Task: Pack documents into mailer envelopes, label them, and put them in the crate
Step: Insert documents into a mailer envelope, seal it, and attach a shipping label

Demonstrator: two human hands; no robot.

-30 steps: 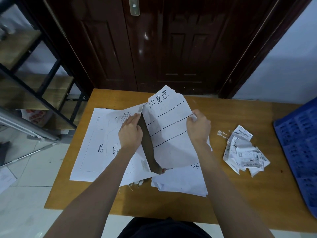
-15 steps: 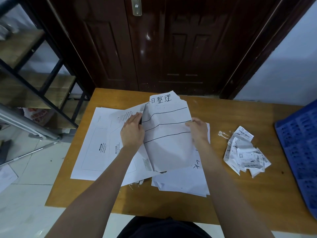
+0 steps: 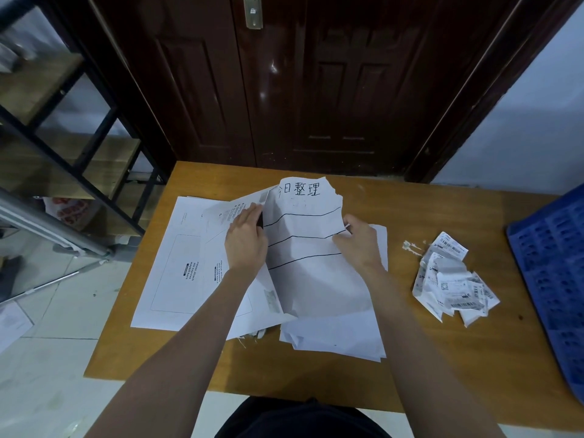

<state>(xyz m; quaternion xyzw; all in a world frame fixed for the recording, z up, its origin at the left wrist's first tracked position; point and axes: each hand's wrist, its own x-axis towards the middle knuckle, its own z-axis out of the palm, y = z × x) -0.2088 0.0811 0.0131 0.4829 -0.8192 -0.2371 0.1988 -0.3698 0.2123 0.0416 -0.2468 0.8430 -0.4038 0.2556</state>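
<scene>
Both hands' grip: document [image 3: 303, 248] entering mailer [image 3: 234, 279]

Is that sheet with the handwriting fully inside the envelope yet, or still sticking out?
Partly in. The sheet shows its written top and three lines beyond the envelope mouth, which the left hand holds open while the right hand grips the sheet's edge.

Matt white paper document [image 3: 311, 248], smooth wooden table [image 3: 442, 368], glossy dark wood door [image 3: 316, 90], blue plastic crate [image 3: 556, 267]
</scene>
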